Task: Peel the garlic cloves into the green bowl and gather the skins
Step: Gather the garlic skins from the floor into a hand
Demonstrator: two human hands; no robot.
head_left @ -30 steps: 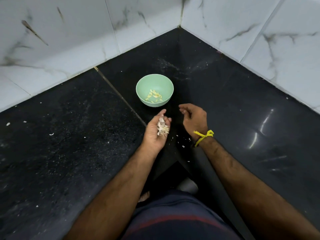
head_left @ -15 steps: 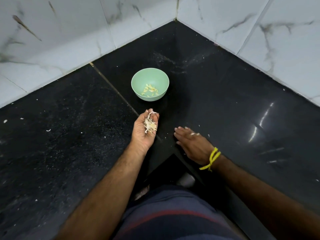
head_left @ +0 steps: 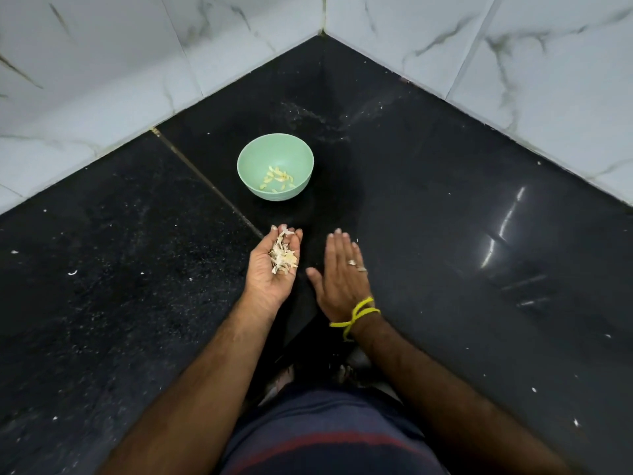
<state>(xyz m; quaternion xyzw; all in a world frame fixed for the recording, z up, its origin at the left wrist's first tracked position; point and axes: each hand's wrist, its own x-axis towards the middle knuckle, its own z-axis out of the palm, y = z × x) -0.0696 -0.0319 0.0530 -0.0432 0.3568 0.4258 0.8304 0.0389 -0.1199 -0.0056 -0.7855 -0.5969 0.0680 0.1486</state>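
Note:
The green bowl [head_left: 253, 162] stands on the black counter near the corner, with several peeled garlic cloves [head_left: 279, 178] in its bottom. In front of the bowl, my left hand [head_left: 274, 269] is turned palm up and cups a small pile of dry garlic skins [head_left: 282, 257], its fingertips curled over them. My right hand [head_left: 340, 272] lies palm down on the counter just to the right of it, fingers straight and together. It wears rings and a yellow wrist thread and holds nothing.
White marble-tiled walls [head_left: 479, 56] close off the counter on the left and right and meet in a corner behind the bowl. Small white skin flecks [head_left: 72, 273] dot the black counter [head_left: 445, 234]. A seam [head_left: 205, 180] runs diagonally left of the bowl.
My right hand dropped from a loose curl above the counter to lie flat on it, then slid left toward my left hand. My left hand kept holding the skins.

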